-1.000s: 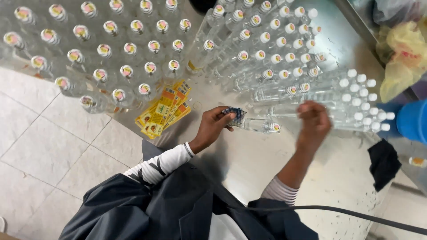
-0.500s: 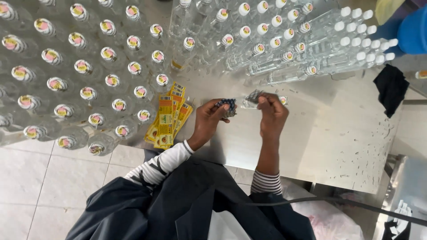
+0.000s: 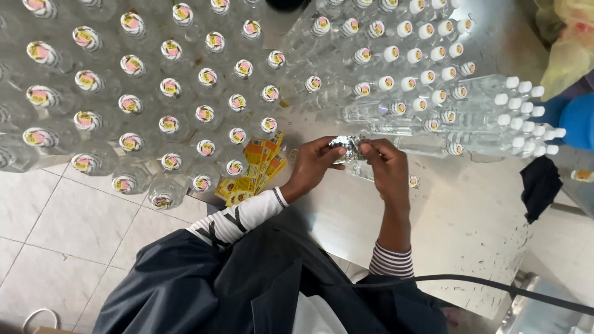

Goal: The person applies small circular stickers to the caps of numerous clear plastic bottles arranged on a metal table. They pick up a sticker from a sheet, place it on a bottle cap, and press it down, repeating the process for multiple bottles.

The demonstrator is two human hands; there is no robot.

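While both hands pinch it, the label strip (image 3: 346,147) lies crosswise.

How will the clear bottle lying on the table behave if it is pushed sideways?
The clear bottle lies on its side on the smooth metal table, so it would probably roll or slide. It looks like thin plastic, likely light if empty; its fill cannot be seen.

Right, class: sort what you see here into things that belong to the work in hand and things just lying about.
In hand:
left hand and right hand, both on a small patterned label
clear bottle lying under them
yellow label stack
standing capped bottles

Lying about:
black cloth
blue container
yellow bag
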